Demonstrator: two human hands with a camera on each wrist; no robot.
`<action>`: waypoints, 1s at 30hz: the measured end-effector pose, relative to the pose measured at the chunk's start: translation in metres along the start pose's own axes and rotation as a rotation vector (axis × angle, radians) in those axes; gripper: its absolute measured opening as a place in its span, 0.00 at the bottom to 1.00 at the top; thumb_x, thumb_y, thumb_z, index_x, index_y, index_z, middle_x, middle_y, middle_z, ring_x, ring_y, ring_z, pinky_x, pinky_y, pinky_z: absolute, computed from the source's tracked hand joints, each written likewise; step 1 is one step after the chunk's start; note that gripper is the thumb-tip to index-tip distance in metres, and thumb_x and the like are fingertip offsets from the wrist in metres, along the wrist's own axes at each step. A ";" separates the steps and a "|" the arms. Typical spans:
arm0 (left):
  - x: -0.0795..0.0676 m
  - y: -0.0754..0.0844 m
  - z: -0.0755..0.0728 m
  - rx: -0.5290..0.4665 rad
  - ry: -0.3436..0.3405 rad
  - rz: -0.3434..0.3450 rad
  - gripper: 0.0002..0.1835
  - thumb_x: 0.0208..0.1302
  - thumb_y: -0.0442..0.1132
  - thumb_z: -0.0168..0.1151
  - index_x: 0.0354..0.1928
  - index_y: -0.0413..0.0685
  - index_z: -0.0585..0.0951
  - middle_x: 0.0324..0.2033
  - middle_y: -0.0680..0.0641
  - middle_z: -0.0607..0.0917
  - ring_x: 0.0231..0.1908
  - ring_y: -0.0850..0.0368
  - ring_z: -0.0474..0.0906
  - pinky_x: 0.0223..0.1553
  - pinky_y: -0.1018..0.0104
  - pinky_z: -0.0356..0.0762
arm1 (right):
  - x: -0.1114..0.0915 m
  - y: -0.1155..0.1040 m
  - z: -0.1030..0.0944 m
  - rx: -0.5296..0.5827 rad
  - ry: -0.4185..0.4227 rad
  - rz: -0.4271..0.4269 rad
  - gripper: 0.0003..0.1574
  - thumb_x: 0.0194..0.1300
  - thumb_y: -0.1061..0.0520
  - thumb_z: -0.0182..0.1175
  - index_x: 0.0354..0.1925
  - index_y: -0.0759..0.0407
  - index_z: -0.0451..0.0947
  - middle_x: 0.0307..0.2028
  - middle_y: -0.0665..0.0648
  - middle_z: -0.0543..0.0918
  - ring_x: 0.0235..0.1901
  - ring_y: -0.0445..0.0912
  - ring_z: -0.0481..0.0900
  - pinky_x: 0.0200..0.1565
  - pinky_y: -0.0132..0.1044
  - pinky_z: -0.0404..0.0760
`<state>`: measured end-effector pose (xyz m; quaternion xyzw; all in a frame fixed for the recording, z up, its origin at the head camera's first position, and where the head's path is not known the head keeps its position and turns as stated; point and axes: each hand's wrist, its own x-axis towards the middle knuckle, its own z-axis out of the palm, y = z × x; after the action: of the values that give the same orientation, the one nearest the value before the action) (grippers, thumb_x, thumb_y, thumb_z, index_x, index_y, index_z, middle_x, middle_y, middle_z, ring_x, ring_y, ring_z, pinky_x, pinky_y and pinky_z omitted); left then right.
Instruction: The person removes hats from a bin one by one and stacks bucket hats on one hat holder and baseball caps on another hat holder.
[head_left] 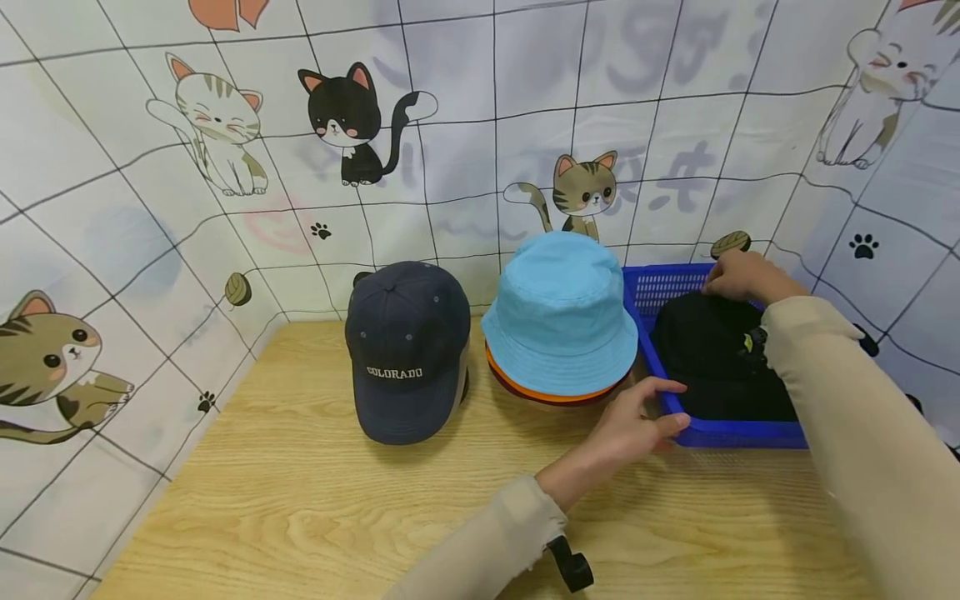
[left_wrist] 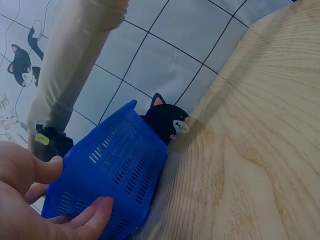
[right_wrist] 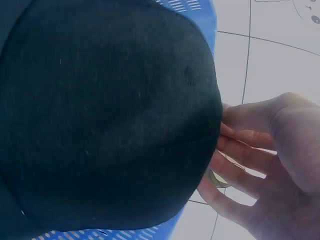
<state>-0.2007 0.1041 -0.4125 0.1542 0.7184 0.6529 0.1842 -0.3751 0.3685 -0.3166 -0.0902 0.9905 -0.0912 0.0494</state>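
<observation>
- Lettering: the navy cap [head_left: 408, 329] bore the white word "COLORADO" across its front; a yellow-green mark on the black device [head_left: 757, 350] at the right wrist was too small to read, and faint characters on the wall covering [head_left: 461, 171] were illegible.
- Right hand [head_left: 752, 277]: reached over the blue basket [head_left: 738, 434], its grip pinching the far edge of the black cap [head_left: 701, 337], which lay inside.
- Left hand [head_left: 626, 422]: extended low to the basket's near left corner, its grip holding that corner between thumb and fingers.
- Neighbouring objects: a light-blue bucket hat [head_left: 562, 304] sat over an orange brim [head_left: 592, 397], between the navy cap and the basket.
- Surface and room: all stood on a wood-grain table [head_left: 292, 517]; the covering behind, pale with dark grid lines, carried cartoon cats and paw prints.
- Clothing: cream sleeves covered both forearms.
</observation>
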 end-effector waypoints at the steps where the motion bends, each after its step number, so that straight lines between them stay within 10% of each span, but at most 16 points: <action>1: 0.000 -0.001 0.000 -0.004 0.001 0.003 0.18 0.72 0.39 0.66 0.60 0.65 0.82 0.39 0.55 0.85 0.39 0.48 0.90 0.40 0.56 0.89 | -0.001 -0.001 -0.001 -0.008 -0.002 -0.004 0.23 0.72 0.57 0.58 0.52 0.77 0.81 0.49 0.79 0.82 0.47 0.73 0.80 0.47 0.67 0.79; 10: 0.001 -0.006 0.001 -0.023 -0.008 0.037 0.19 0.71 0.37 0.66 0.61 0.61 0.82 0.42 0.56 0.83 0.38 0.43 0.90 0.38 0.56 0.89 | -0.014 0.002 -0.013 -0.039 0.052 -0.049 0.21 0.73 0.54 0.60 0.50 0.73 0.83 0.44 0.73 0.85 0.38 0.61 0.84 0.38 0.58 0.83; 30: 0.003 -0.006 -0.001 -0.037 -0.026 0.059 0.19 0.71 0.36 0.67 0.61 0.57 0.82 0.47 0.55 0.79 0.40 0.45 0.89 0.37 0.55 0.89 | -0.051 0.002 -0.065 -0.041 0.231 0.003 0.28 0.77 0.48 0.55 0.57 0.73 0.79 0.50 0.78 0.82 0.42 0.67 0.81 0.36 0.59 0.79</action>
<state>-0.2038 0.1035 -0.4186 0.1804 0.6989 0.6691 0.1767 -0.3332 0.3910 -0.2490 -0.0785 0.9914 -0.0808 -0.0670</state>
